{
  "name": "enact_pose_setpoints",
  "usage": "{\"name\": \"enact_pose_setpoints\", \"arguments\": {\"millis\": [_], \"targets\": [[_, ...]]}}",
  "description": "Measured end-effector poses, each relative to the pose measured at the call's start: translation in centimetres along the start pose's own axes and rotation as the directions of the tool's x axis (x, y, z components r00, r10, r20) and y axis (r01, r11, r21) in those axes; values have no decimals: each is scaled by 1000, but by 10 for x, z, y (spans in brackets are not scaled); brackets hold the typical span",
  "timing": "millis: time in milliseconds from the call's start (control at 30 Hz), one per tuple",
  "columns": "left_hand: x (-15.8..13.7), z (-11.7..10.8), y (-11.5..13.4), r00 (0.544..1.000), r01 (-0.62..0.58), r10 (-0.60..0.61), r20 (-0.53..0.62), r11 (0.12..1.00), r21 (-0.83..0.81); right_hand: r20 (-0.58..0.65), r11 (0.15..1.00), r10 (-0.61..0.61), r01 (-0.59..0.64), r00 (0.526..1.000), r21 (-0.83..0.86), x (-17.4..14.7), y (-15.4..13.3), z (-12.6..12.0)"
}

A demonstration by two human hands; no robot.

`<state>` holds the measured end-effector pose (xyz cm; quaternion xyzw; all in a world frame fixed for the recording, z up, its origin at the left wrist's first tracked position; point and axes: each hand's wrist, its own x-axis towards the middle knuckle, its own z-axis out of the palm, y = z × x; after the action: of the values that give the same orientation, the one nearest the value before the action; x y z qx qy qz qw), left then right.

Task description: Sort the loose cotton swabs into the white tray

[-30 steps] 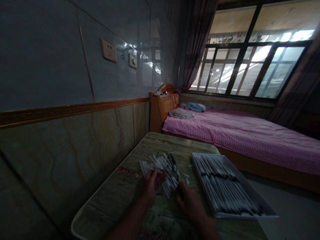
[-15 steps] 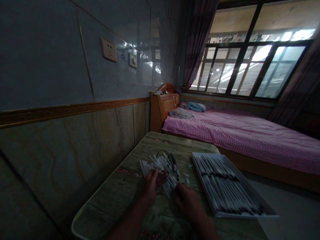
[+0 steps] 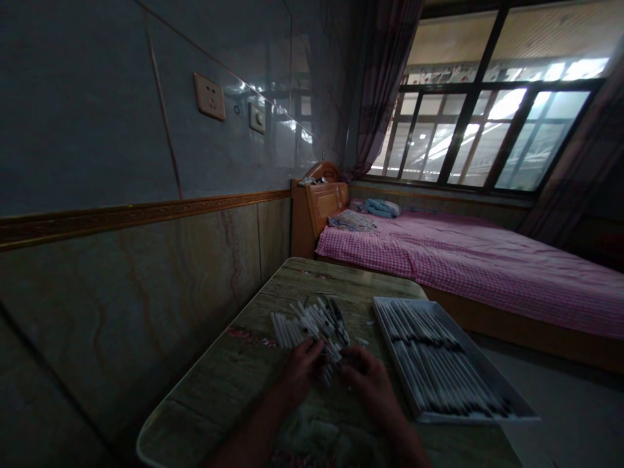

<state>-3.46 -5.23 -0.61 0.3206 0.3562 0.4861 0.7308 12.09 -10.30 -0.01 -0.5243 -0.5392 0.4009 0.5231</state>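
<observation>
The left hand (image 3: 301, 369) has drawn back a little toward the person, leaving more of the loose white tubes (image 3: 287, 330) beyond it uncovered. Its fingers are bent inward at the near edge of the pile; I cannot tell whether they grip a tube. The right hand (image 3: 369, 382) has shifted slightly forward and inward, so its fingertips now come close to the left's. Its fingers curl too, but dimness and blur hide whether anything is pinched. The handling therefore seems centred in the narrow gap between the hands, at the pile's near end. Dark-tipped pieces (image 3: 337, 317) lie along the pile's right side. Further right, the shallow tray (image 3: 453, 418) sits as it did, with slim white sticks (image 3: 446, 377) lying in two rows, their dark ends aligned.

The worktop (image 3: 219, 396) is greenish and wood-patterned, with a pale edge. At left, a tiled wall (image 3: 97, 130) carries a socket (image 3: 209, 96) and a switch (image 3: 257, 118); beyond stand a wooden headboard (image 3: 329, 203), a pink checked bed (image 3: 439, 250) and a curtained window (image 3: 487, 133).
</observation>
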Motion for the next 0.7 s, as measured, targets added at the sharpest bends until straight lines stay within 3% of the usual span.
{"name": "enact_pose_setpoints", "arguments": {"millis": [100, 200, 300, 433, 567, 700], "targets": [[-6, 3, -1, 990, 79, -72, 123, 995, -54, -9, 995, 15, -14, 1000, 101, 0, 0, 3], [-11, 5, -4, 960, 156, -136, 244, 986, -66, -62, 1000, 0, 2, 998, 19, -1, 1, 7], [-12, 7, -6, 954, 160, -134, 267, 984, -80, -101, 1000, -6, 4, 995, -28, -1, 2, 10], [-8, 5, -1, 984, 108, -90, 151, 987, -116, -167, 1000, 13, -13, 986, -1, 1, -2, 1], [-1, -2, 7, 996, 83, -84, 3, 973, -217, -344, 951, -99, -12, 934, -308, 3, 5, -17], [2, -4, 12, 993, 96, -112, -42, 954, -286, -178, 792, -157, 16, 971, -610, 5, 17, -21]]}}
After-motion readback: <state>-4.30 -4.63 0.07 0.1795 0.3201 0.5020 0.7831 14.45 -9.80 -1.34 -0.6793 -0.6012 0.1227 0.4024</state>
